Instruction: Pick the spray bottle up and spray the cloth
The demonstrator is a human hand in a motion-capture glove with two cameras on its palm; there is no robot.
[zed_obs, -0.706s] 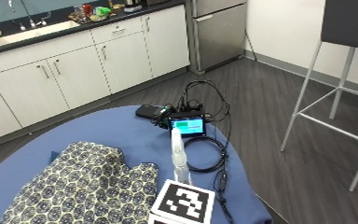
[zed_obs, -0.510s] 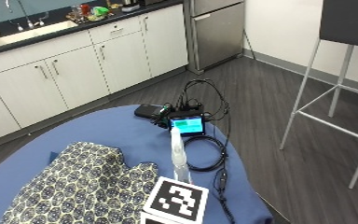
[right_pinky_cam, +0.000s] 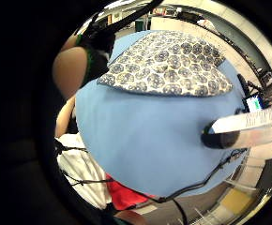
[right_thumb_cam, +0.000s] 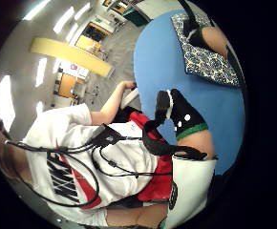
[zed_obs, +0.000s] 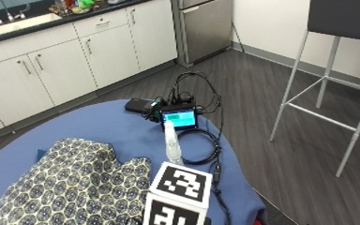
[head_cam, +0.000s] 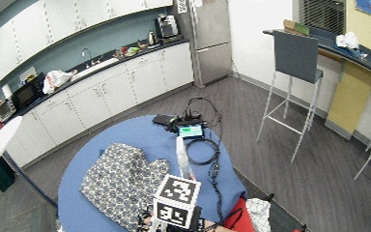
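Grip could not be judged: none of the right hand showed, so whether it was open or closed I cannot tell. The palm looked down on the bottle (right_pinky_cam: 248,129), which stood upright on the table (zed_obs: 123,126), apparently unheld and probably left free for a grasp. Beside the bottle lay the cloth (zed_obs: 68,183), spread flat, likely to catch spray. Count: one bottle, one cloth, and one screen (zed_obs: 180,119) just behind the bottle.

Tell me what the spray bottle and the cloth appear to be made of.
Spray bottle: pale, see-through body, likely clear plastic, glossy. Cloth: soft woven fabric by its folds and rumpled edges, matte, printed with dark medallions on cream. Both lie on a blue table cover, apparently also fabric.
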